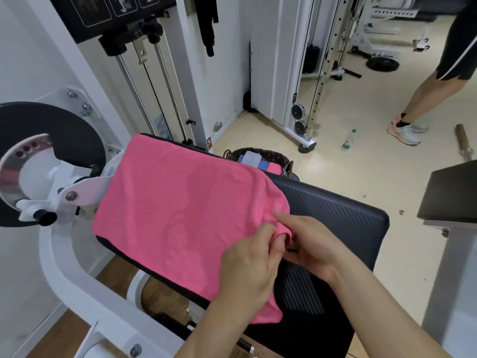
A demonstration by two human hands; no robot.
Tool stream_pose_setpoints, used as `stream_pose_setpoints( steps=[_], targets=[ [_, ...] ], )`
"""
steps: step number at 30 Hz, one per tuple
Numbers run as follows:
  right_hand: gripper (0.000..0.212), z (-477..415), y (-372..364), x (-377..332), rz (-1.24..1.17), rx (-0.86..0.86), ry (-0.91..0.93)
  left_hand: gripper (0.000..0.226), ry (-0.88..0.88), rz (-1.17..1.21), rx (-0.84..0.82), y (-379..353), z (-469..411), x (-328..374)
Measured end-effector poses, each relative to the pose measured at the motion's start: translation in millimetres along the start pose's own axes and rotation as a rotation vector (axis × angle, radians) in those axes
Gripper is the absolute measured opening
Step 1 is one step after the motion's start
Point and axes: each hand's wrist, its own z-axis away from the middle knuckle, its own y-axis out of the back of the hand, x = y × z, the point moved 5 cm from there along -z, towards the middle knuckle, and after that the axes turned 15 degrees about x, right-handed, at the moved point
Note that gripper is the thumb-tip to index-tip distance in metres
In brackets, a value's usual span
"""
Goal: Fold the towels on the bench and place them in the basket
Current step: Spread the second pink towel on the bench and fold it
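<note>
A pink towel lies spread over the left part of the black padded bench. My left hand and my right hand meet at the towel's right edge, and both pinch a bunched bit of the pink cloth between fingers and thumb. Behind the bench stands a dark woven basket. It holds folded towels in blue, pale grey and pink, partly hidden by the pink towel.
A white exercise machine with a black wheel crowds the left. Another person stands at the far right on the beige floor. A plastic bottle stands on the floor, and a second black pad sits at the right edge.
</note>
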Motion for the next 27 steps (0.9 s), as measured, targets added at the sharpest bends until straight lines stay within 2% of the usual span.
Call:
stream_pose_setpoints(
  steps=[2,4,7,10,12,15,19,21,25,27],
  targets=[
    [0.011,-5.3,3.0,-13.4,0.051,0.030,0.091,0.035,0.015,0.025,-0.017,-0.4,-1.5,5.7],
    [0.008,-5.9,11.4,-31.3,0.205,0.114,0.233,0.035,0.102,0.065,-0.052,-2.4,1.1,5.4],
    [0.018,-2.7,24.7,-62.2,0.462,0.214,0.440,0.025,0.235,0.106,-0.095,-9.4,5.8,4.0],
    [0.017,-0.2,38.9,-90.9,0.591,0.246,0.550,0.041,0.264,0.146,-0.207,-23.0,14.0,11.4],
    [0.021,-2.8,48.8,-103.3,0.714,0.224,0.582,0.044,0.286,0.124,-0.273,-30.0,22.2,15.8],
    [0.021,-14.2,67.5,-113.2,0.812,0.243,0.573,0.038,0.256,0.013,-0.367,-37.9,38.8,20.6],
    [0.023,-30.2,83.8,-115.5,0.809,0.271,0.576,0.014,0.176,-0.078,-0.374,-49.2,60.5,29.9],
    [0.020,-35.0,87.9,-110.7,0.788,0.252,0.548,0.018,0.155,-0.112,-0.356,-56.9,72.5,34.7],
    [0.002,-41.8,92.3,-104.9,0.888,0.275,0.605,0.043,0.163,-0.272,-0.397,-70.6,96.6,32.8],
    [0.008,-44.2,95.0,-102.2,0.923,0.309,0.645,0.041,0.120,-0.319,-0.380,-71.3,103.0,35.2]
  ],
)
